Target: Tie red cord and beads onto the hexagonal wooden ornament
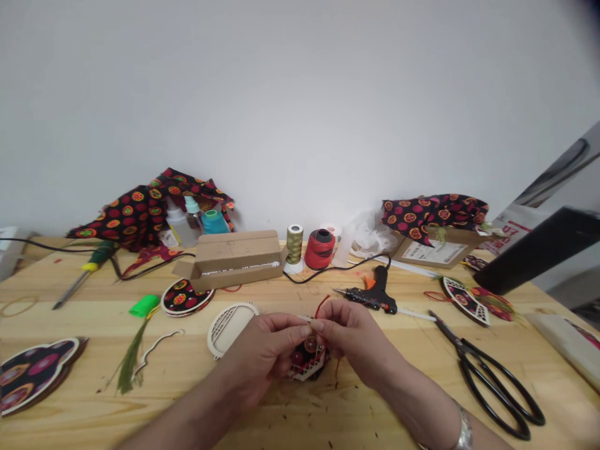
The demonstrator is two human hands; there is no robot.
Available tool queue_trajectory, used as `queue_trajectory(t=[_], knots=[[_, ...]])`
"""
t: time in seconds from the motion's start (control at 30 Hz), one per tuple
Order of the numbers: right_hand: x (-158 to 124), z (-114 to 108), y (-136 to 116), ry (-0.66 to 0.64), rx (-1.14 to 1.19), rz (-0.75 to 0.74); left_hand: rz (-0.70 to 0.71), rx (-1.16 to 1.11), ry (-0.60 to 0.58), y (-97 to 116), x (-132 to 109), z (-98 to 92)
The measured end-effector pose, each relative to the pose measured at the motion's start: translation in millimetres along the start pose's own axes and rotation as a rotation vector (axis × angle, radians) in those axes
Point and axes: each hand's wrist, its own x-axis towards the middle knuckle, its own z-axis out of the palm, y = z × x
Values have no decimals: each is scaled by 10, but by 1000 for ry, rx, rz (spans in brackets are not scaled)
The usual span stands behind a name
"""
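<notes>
Both hands meet at the front middle of the table over a small ornament (309, 359) with dark patterned fabric and a pale wooden lattice edge. My left hand (269, 347) is closed on its left side, the thumb and forefinger pinched at its top. With thumb and forefinger pressed together, my right hand (349, 331) pinches a thin red cord (322, 304) at the ornament's top edge. The exact grip point is hidden by the fingertips. Just left of my left hand lies a round pale wooden frame (225, 331) with slatted cutouts.
A black glue gun (375, 292) and black-handled scissors (487, 381) lie right. Behind are a red thread spool (320, 250), a green-gold spool (295, 245) and an open cardboard box (239, 259). Left are a screwdriver (87, 272), a green tassel (126, 362) and fabric-covered pieces (37, 375).
</notes>
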Motion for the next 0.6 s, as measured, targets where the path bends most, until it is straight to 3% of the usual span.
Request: queue_trajectory(t=[0.23, 0.6], knots=[[-10, -35, 27, -46, 57, 66, -59, -132, -100, -6, 20, -15], [-11, -19, 17, -46, 61, 66, -53, -99, -46, -25, -9, -15]])
